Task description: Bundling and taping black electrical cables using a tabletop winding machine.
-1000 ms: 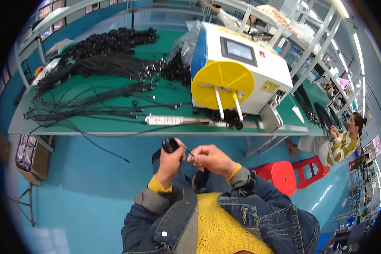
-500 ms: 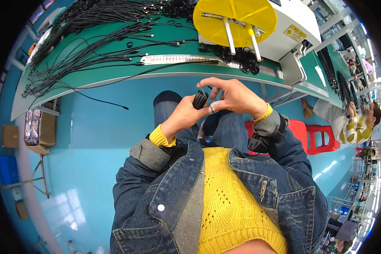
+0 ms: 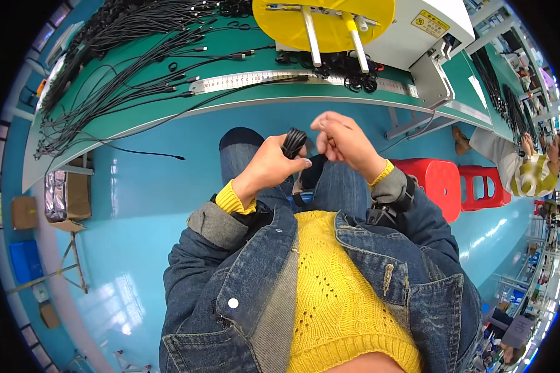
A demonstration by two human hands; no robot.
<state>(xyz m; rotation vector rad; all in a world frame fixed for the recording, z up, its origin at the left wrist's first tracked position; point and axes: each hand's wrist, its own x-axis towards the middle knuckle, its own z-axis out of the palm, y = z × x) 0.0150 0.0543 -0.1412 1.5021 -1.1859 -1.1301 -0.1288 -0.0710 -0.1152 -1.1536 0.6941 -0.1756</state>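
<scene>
My left hand (image 3: 269, 163) is closed around a small coiled bundle of black cable (image 3: 294, 143), held over my lap, its loops standing up between thumb and fingers. Just to the right, my right hand (image 3: 345, 142) is raised apart from the bundle. Its fingers are curled in, and whether anything small is pinched there is too blurred to make out. On the green bench ahead, a long black cable (image 3: 249, 88) runs along a ruler (image 3: 230, 81), with many loose black cables (image 3: 99, 99) piled to the left.
A yellow disc with two white posts (image 3: 330, 22) fronts a white machine (image 3: 410, 31) at the bench's edge. Black ties (image 3: 359, 82) lie under it. Red stools (image 3: 438, 186) stand at my right, where another person (image 3: 535, 174) sits. A cardboard box (image 3: 74, 196) is at left.
My right hand has pulled slightly right, away from the cable bundle, and its fingers have curled in. The left hand keeps its hold. The view has shifted a little.
</scene>
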